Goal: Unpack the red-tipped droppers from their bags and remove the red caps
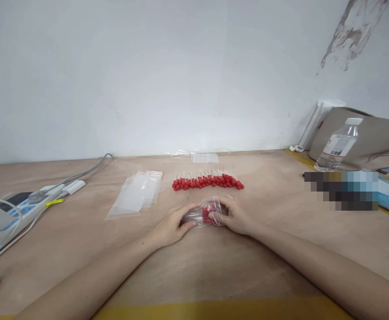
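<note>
A small clear bag [197,216] is held just in front of the row of red-tipped sticks [208,181], on its near side, low over the tabletop [214,266]. Whether the bag rests on the wood cannot be told. Its left end is pinched by the left hand [172,227], whose grip is closed on the plastic. Its right end is taken by the right hand [237,218], whose grip is likewise closed on it. A bunch of red tips is seen through the plastic between the two hands.

The row itself is laid out across the tabletop, with the red heads turned toward the person and the pale stems pointed at the wall. To the left of the row, near but apart, a stack of empty clear bags [136,193] is spread flat. Behind the row, close to the wall, one more flat bag [205,158] is seen. Well to the right of the row, a water bottle [337,146] is stood upright in front of a beige bag [371,133]. Well to the left of the row, a white power strip [31,208] with grey cables is laid.
</note>
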A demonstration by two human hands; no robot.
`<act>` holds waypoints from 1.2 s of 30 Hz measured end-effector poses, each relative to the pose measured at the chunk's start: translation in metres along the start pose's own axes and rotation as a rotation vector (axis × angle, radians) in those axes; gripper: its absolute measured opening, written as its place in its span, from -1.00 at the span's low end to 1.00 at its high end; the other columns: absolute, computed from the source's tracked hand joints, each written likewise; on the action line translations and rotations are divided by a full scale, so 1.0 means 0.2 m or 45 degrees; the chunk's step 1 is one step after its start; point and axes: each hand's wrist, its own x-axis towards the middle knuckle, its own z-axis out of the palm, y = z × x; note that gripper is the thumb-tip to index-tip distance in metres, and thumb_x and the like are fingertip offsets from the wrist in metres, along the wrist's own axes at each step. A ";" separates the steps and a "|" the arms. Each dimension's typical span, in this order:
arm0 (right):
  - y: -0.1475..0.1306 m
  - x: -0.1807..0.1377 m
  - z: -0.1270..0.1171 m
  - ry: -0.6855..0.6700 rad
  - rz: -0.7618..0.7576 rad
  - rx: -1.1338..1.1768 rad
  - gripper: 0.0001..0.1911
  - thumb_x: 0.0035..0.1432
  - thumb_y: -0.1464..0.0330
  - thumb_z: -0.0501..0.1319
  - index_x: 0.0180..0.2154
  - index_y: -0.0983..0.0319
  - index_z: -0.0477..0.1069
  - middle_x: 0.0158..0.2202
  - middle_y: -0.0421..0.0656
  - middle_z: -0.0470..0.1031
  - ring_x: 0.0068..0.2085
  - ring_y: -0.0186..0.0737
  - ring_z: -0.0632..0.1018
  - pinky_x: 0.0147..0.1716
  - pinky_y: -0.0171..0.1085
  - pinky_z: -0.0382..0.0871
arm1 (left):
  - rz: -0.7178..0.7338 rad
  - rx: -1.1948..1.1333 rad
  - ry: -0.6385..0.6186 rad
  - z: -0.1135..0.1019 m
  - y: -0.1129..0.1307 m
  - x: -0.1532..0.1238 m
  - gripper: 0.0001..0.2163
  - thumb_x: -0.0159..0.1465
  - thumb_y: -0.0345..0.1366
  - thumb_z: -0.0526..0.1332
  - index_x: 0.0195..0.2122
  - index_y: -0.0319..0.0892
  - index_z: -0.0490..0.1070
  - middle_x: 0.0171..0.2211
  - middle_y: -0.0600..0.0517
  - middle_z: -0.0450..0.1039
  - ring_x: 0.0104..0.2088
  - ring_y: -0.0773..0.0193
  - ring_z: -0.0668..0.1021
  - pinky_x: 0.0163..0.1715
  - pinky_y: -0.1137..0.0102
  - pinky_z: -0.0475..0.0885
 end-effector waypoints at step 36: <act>0.30 -0.02 -0.49 0.009 0.767 1.076 -0.81 -0.07 0.32 0.29 -0.34 0.24 0.44 -0.30 -0.12 0.52 -0.33 -0.28 0.53 -0.30 -0.29 0.45 | -0.116 0.003 -0.061 -0.02 -0.01 -0.01 -0.61 0.22 -0.25 0.10 0.09 -0.06 0.16 0.02 0.00 0.30 -0.03 0.19 0.38 -0.04 0.28 0.29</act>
